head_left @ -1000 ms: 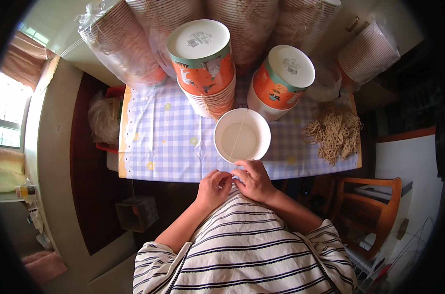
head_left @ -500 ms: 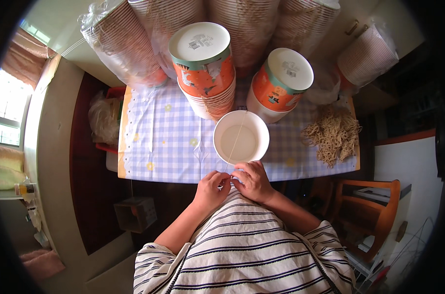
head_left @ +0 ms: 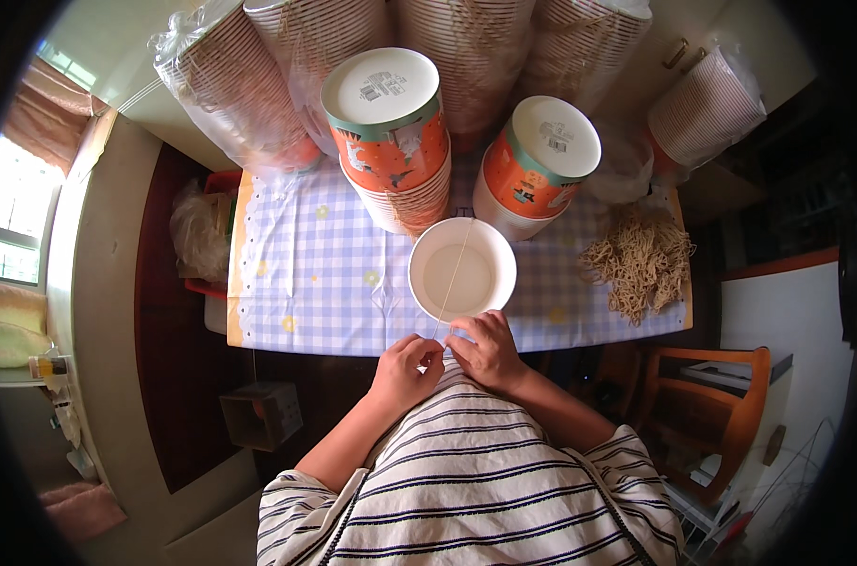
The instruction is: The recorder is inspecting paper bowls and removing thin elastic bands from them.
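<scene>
A white paper bucket (head_left: 500, 258) stands mouth up at the table's near edge, between the front stacks and my body. One thin string (head_left: 457, 269) runs from its far rim across the mouth down to my fingers. My left hand (head_left: 405, 371) is closed in a pinch on the string's near end. Close beside it, my right hand (head_left: 490, 353) has its fingers curled and pinched at the same end, by the bucket's near rim. The fingertips nearly meet; exactly how the string passes between them is too small to make out.
Behind the bucket stand two upside-down stacks of orange-patterned paper buckets, a taller left stack (head_left: 391, 151) and a shorter right stack (head_left: 534, 179). A heap of tan strings (head_left: 641, 259) lies on the checked tablecloth (head_left: 301, 255). Plastic-wrapped stacks (head_left: 235, 90) line the back. A wooden chair (head_left: 707, 406) is at right.
The view has shifted very slightly. My fingers have moved a little at the string's end, while the bucket and stacks stay in place.
</scene>
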`<state>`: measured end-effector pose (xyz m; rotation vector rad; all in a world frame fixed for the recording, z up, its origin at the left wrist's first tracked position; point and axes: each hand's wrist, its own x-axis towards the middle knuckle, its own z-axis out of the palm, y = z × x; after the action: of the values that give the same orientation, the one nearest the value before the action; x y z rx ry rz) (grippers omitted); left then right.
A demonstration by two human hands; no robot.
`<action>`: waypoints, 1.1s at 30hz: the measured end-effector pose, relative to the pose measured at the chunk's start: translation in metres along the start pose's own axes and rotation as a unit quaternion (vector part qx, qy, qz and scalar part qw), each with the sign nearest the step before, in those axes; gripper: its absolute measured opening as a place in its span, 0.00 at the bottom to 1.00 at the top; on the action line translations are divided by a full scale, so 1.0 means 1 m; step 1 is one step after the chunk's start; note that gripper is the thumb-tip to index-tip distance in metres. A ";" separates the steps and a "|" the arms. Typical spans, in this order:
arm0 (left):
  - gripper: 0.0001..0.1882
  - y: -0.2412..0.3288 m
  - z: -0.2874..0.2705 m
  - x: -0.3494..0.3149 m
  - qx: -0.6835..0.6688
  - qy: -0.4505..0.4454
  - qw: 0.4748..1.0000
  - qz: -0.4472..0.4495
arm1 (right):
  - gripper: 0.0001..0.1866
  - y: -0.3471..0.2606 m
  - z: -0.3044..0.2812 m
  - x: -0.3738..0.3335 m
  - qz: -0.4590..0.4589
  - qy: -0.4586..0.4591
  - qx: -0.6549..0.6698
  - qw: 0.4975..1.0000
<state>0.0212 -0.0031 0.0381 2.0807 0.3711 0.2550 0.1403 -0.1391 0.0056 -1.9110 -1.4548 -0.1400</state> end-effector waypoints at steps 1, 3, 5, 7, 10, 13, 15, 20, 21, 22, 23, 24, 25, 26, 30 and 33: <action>0.07 0.002 -0.002 0.000 -0.008 -0.005 1.000 0.002 | 0.06 0.002 0.001 -0.001 0.000 0.006 -0.010 1.000; 0.07 0.002 -0.003 0.001 -0.017 -0.009 1.000 0.005 | 0.06 0.006 0.003 -0.001 -0.006 0.004 -0.026 1.000; 0.07 0.000 -0.002 0.000 -0.043 -0.015 0.999 0.006 | 0.06 0.009 0.005 -0.001 -0.012 0.003 -0.042 0.999; 0.07 0.000 -0.006 0.000 -0.039 -0.027 0.999 0.017 | 0.06 0.010 0.006 -0.001 -0.008 0.010 -0.079 0.997; 0.07 -0.004 -0.008 0.001 -0.023 -0.048 0.997 0.048 | 0.06 0.011 0.006 -0.001 -0.014 -0.006 -0.100 0.995; 0.07 -0.005 -0.010 0.002 -0.005 -0.060 0.996 0.073 | 0.05 0.011 0.007 -0.001 -0.015 -0.014 -0.109 0.994; 0.07 -0.005 -0.010 0.003 0.002 -0.063 0.995 0.077 | 0.06 0.012 0.008 -0.001 -0.012 -0.009 -0.104 0.994; 0.07 0.001 -0.009 0.004 -0.014 -0.053 0.996 0.074 | 0.07 0.011 0.007 -0.004 0.001 0.009 -0.087 0.996; 0.07 0.002 -0.008 0.004 -0.014 -0.053 0.996 0.075 | 0.07 0.009 0.005 -0.004 0.013 0.011 -0.070 0.997; 0.08 0.003 -0.006 0.004 -0.015 -0.048 0.995 0.086 | 0.07 0.008 0.004 -0.004 0.024 0.013 -0.053 0.998; 0.08 0.004 -0.004 0.004 -0.015 -0.043 0.994 0.097 | 0.07 0.007 0.004 -0.005 0.024 0.013 -0.053 0.998; 0.08 0.004 -0.002 0.004 -0.015 -0.042 0.994 0.097 | 0.09 0.007 0.003 -0.005 0.024 0.016 -0.035 0.999; 0.11 0.003 -0.001 0.005 -0.015 -0.042 0.992 0.119 | 0.12 0.007 0.002 -0.006 0.023 0.019 -0.017 0.999; 0.14 0.004 0.001 0.006 -0.016 -0.041 0.989 0.142 | 0.12 0.006 0.001 -0.006 0.023 0.019 -0.017 0.999; 0.25 0.009 0.000 0.009 -0.039 0.033 0.993 0.109 | 0.10 0.000 -0.002 -0.004 0.106 0.053 0.123 0.985; 0.27 -0.007 -0.004 0.020 0.105 0.080 0.981 0.143 | 0.05 -0.007 -0.013 0.003 0.202 0.062 0.215 0.953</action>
<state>0.0370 0.0110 0.0349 2.3287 0.1992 0.5788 0.1390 -0.1436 0.0199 -1.7528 -0.8948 0.2289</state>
